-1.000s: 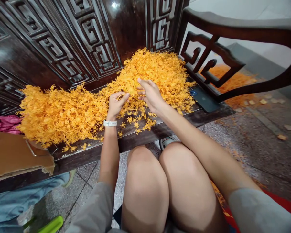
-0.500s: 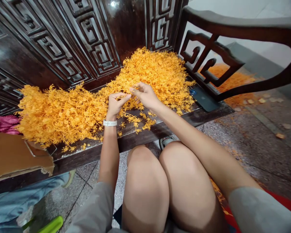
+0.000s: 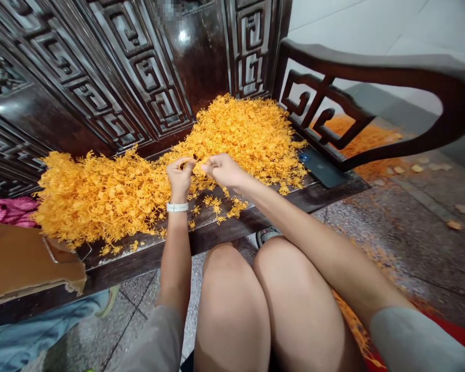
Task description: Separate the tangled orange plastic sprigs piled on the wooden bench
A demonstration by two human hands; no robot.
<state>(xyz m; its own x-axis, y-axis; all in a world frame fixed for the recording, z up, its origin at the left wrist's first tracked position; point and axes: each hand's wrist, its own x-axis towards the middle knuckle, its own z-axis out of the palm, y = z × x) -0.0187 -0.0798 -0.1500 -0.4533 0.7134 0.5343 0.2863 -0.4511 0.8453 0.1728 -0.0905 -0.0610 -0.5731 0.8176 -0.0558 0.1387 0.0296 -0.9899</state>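
Observation:
My left hand (image 3: 179,179), with a white band at the wrist, is closed in a pinch over the front of the pile. My right hand (image 3: 225,171) pinches close beside it, fingertips nearly touching the left ones. Between them is a small orange-yellow plastic flower piece (image 3: 200,166); its exact shape is partly hidden by my fingers. Around and behind my hands spreads a large heap of the same spidery orange-yellow pieces (image 3: 248,137) on a dark wooden bench (image 3: 256,216). Several loose pieces (image 3: 216,204) lie near the bench's front edge, below my hands.
A dark phone (image 3: 322,166) lies at the bench's right end, by the carved armrest (image 3: 356,59). At left stand a cardboard box (image 3: 23,263) and pink flower-like pieces (image 3: 11,212). More orange pieces (image 3: 344,137) lie beyond the armrest. Another person's denim-clad leg (image 3: 50,330) shows lower left.
The view has tilted slightly upward. My right hand's fingers, spread a little before, are now closed in a pinch beside my left fingertips.

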